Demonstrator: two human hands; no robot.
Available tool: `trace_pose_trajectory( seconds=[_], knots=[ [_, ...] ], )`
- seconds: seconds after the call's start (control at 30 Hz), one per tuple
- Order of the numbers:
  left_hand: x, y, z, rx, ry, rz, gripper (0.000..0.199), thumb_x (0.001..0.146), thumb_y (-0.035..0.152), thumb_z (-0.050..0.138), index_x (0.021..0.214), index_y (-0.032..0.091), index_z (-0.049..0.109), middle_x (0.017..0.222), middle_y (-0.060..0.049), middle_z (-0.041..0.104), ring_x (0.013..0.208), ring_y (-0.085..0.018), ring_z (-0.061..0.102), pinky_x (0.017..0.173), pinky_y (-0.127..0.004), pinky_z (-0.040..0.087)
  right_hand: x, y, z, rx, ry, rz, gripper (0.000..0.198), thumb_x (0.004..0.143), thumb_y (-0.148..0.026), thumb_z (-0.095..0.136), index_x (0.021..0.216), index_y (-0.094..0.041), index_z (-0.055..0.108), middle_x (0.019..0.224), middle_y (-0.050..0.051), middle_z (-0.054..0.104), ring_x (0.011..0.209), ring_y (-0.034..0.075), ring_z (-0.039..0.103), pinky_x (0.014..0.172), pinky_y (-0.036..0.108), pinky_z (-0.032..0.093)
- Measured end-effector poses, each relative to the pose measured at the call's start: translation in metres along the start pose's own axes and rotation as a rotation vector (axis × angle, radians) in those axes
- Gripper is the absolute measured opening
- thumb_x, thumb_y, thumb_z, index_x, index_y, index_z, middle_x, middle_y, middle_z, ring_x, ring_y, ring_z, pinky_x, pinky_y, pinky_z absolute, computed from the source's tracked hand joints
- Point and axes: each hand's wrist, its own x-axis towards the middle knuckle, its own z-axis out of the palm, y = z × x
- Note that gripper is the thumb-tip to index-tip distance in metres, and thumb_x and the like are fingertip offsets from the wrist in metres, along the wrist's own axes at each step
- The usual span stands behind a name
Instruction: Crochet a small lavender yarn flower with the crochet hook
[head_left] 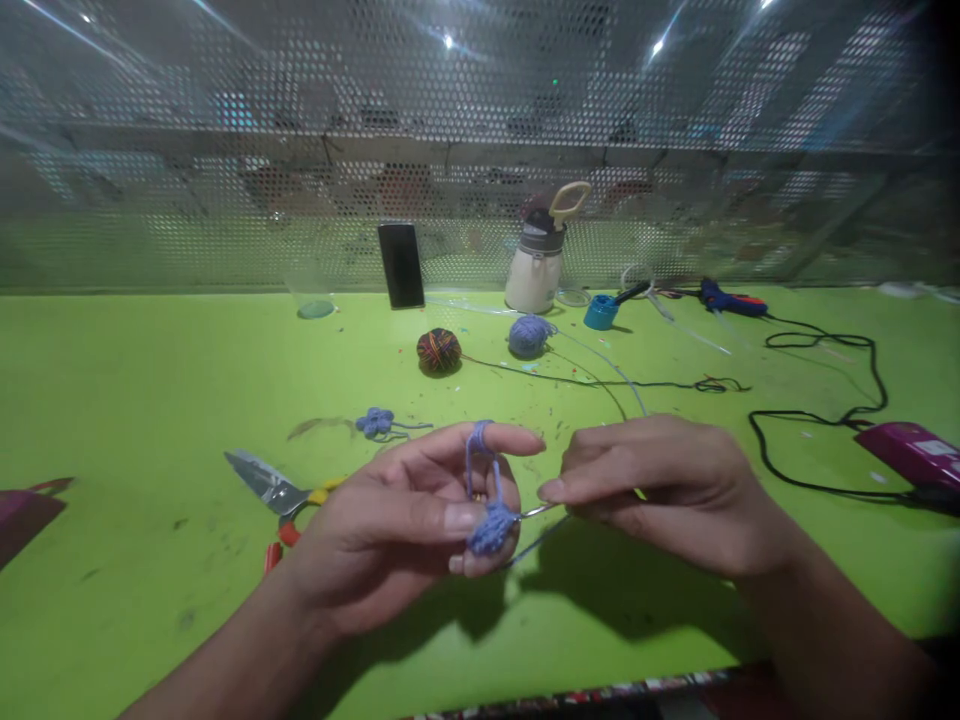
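Observation:
Between thumb and fingers, my left hand (420,520) pinches a small piece of blue-purple crochet (491,530). Yarn of the same colour is looped round its raised index finger and runs down to the piece. My right hand (660,490) grips a thin metal crochet hook (536,510), whose tip meets the crochet piece's right edge; most of the handle is hidden in the fingers. Beyond the hands sits a blue-purple yarn ball (529,337), its strand trailing toward my right hand. A finished-looking crochet flower (375,422) with loose tails lies past my left hand.
Scissors (270,485) lie beside my left wrist. Farther back are a dark multicoloured yarn ball (439,350), a phone (401,265), a bottle (534,270), a blue jar (600,312) and a glue gun (731,298). A black cord (810,412) winds along the right, near a magenta object (911,455).

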Motion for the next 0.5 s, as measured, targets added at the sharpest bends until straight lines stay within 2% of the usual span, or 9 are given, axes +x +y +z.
trace_pose_trajectory(
  seconds=[0.17,0.37,0.5],
  knots=[
    [0.0,-0.001,0.0,0.037,0.02,-0.014,0.031,0.073,0.012,0.073,0.104,0.014,0.074,0.077,-0.004,0.061,0.059,-0.008,0.055,0.057,-0.019,0.042,0.002,0.008,0.002,0.169,0.001,0.051,0.025,0.086,-0.007,0.064,0.106,-0.018,0.075,0.068,0.001,0.062,0.06,0.009,0.055,0.056,0.022,0.042],
    [0.0,-0.001,-0.003,0.099,0.078,0.031,0.026,0.073,0.012,0.075,0.099,0.016,0.076,0.078,-0.003,0.062,0.064,-0.009,0.058,0.061,-0.018,0.048,0.0,0.016,0.011,0.439,0.04,0.26,0.02,0.081,-0.007,0.07,0.097,-0.017,0.078,0.064,0.0,0.063,0.052,0.007,0.05,0.046,0.018,0.036],
    [-0.002,0.0,-0.002,0.113,0.123,0.07,0.025,0.073,0.01,0.075,0.097,0.016,0.077,0.077,-0.003,0.063,0.065,-0.009,0.058,0.066,-0.018,0.049,0.001,0.016,0.012,0.426,0.052,0.264,0.024,0.081,-0.004,0.068,0.099,-0.018,0.078,0.063,-0.001,0.061,0.051,0.006,0.047,0.044,0.017,0.033]
  ],
)
